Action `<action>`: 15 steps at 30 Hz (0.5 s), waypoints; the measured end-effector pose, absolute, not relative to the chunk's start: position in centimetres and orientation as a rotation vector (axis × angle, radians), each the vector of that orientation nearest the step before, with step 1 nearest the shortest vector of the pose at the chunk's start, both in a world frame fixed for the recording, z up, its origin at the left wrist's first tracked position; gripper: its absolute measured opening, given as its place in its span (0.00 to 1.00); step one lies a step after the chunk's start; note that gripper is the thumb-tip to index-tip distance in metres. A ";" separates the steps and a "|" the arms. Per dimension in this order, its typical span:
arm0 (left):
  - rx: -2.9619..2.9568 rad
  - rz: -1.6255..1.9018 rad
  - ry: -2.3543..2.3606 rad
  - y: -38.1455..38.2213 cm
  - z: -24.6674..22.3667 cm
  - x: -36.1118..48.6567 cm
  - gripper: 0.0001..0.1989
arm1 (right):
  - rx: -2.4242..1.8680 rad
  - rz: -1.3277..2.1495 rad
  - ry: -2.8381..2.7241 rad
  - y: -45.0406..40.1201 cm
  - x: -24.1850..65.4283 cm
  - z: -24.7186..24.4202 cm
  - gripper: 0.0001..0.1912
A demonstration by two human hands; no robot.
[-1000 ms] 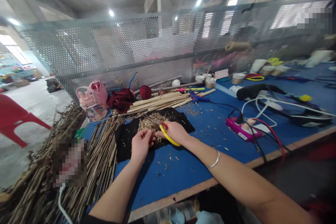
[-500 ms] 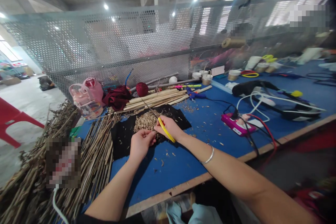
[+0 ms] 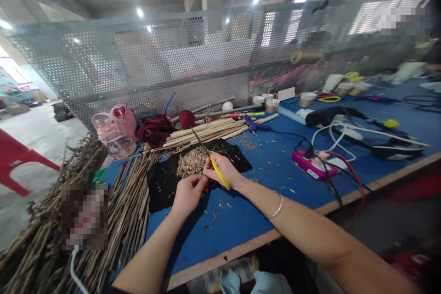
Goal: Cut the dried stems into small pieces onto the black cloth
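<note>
Yellow-handled scissors [image 3: 219, 173] are in my right hand [image 3: 225, 171], their dark blades pointing up and away to the left. My left hand [image 3: 189, 193] is closed in a pinch right beside the right one, fingertips almost meeting. Whatever it holds is too small or hidden to make out. Just beyond both hands lies a heap of small dry tan pieces [image 3: 190, 161], like seed husks or cut stalk bits. The heap rests on a black cloth [image 3: 159, 187] spread over the blue tabletop [image 3: 203, 248].
Dry stalks [image 3: 132, 197] lie bundled left of the cloth. Behind it are pale wooden sticks [image 3: 203, 131], a dark red yarn ball [image 3: 186, 119], a pink bag [image 3: 117, 131] and a blue glue gun [image 3: 255, 124]. A magenta power strip [image 3: 313, 165] with cables sits right.
My left hand has shifted slightly right and down. The scissor blades have tilted a little, while the right hand stays nearly in place.
</note>
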State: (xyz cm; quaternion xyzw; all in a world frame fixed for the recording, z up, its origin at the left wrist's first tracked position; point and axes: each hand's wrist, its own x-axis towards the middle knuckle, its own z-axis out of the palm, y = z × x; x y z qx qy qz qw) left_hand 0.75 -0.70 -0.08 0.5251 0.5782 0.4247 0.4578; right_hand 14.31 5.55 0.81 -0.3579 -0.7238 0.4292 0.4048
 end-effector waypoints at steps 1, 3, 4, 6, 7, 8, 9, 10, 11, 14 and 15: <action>1.307 1.045 1.421 -0.7 0.0 0.7 0.18 | -0.899 1.085 -1.825 5.5 14.3 0.8 0.08; 1.322 1.061 1.432 -0.6 0.1 0.7 0.17 | -0.930 1.029 -1.836 5.5 14.5 0.8 0.09; 1.313 1.086 1.444 -0.6 0.2 0.6 0.17 | -0.970 0.969 -1.853 5.5 14.7 0.9 0.10; 1.239 1.177 1.477 -0.4 0.4 0.4 0.18 | -1.077 0.825 -1.927 5.4 15.1 1.1 0.13; 1.176 1.235 1.483 -0.3 0.5 0.3 0.18 | -1.128 0.761 -1.981 5.4 15.2 1.2 0.14; 1.103 1.292 1.480 -0.2 0.5 0.2 0.18 | -1.173 0.709 -2.042 5.3 15.4 1.3 0.15; 1.031 1.341 1.466 -0.1 0.6 0.0 0.19 | -1.209 0.661 -2.100 5.3 15.4 1.4 0.17; 0.973 1.375 1.445 -0.1 0.6 0.0 0.20 | -1.233 0.612 -2.154 5.2 15.4 1.4 0.18; 0.931 1.401 1.420 0.0 0.6 -0.1 0.20 | -1.248 0.553 -2.199 5.0 15.4 1.5 0.20; 0.877 1.448 1.359 0.1 0.5 -0.1 0.21 | -1.258 0.371 -2.296 4.5 15.1 1.7 0.25; 0.871 1.466 1.345 0.1 0.5 0.0 0.21 | -1.262 0.334 -2.320 4.4 15.0 1.7 0.27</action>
